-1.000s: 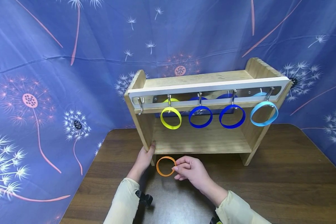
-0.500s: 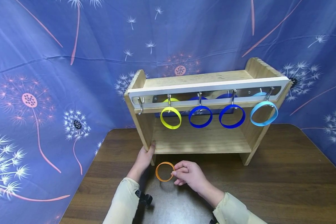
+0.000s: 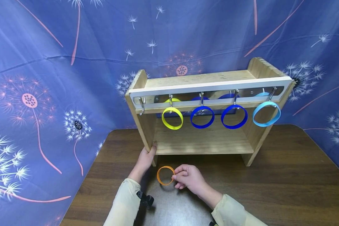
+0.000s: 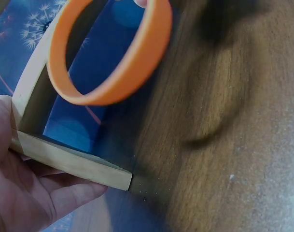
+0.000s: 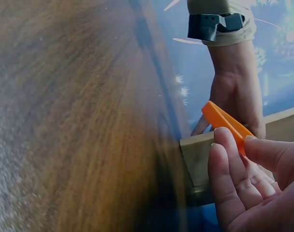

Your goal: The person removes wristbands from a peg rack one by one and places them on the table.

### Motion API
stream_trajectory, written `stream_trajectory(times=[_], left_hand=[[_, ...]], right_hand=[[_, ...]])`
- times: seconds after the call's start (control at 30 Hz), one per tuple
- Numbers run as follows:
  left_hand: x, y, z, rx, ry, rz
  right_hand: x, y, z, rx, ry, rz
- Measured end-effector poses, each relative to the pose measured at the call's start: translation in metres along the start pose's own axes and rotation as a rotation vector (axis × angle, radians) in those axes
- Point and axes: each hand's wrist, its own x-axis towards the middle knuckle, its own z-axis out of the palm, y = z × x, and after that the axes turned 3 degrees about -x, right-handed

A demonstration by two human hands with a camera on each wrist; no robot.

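Note:
My right hand pinches an orange silicone wristband at its right edge, between thumb and fingers. The band hangs above the table, just in front of the shelf's left foot; its shadow falls on the wood in the left wrist view. With my left hand I grip the lower left side panel of a small wooden shelf, the thumb on its inner face. On the shelf's hooks hang a yellow wristband, two dark blue wristbands and a light blue wristband. The leftmost hook carries no band.
A white rail with metal hooks runs along the shelf's upper front. The shelf stands on a brown wooden table. Behind it hangs a blue cloth with a dandelion pattern. A black wrist camera sits on my left sleeve.
My right hand has moved down and slightly left, toward me, with the orange wristband. The left hand keeps its grip in the same place, and the hanging bands are unchanged.

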Motion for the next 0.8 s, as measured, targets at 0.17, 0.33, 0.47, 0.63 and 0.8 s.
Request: stream_trajectory(times=[0.17,0.33,0.47,0.63,0.8], left_hand=[[0.0,0.0,0.0,0.002,-0.002,0.017],[0.001,0.0,0.0,-0.002,0.007,0.007],[0.0,0.0,0.001,0.005,0.007,0.007],[0.001,-0.001,0.0,-0.007,-0.006,0.004],[0.002,0.0,-0.001,-0.009,-0.01,0.006]], right_hand=[[0.002,0.005,0.002,-0.033,0.007,0.013],[0.005,0.009,0.004,-0.078,0.011,0.021],[0.007,0.013,0.005,-0.115,0.019,0.034],[0.009,0.019,0.005,-0.182,0.045,0.031],[0.008,0.021,0.006,-0.305,0.059,0.012]])
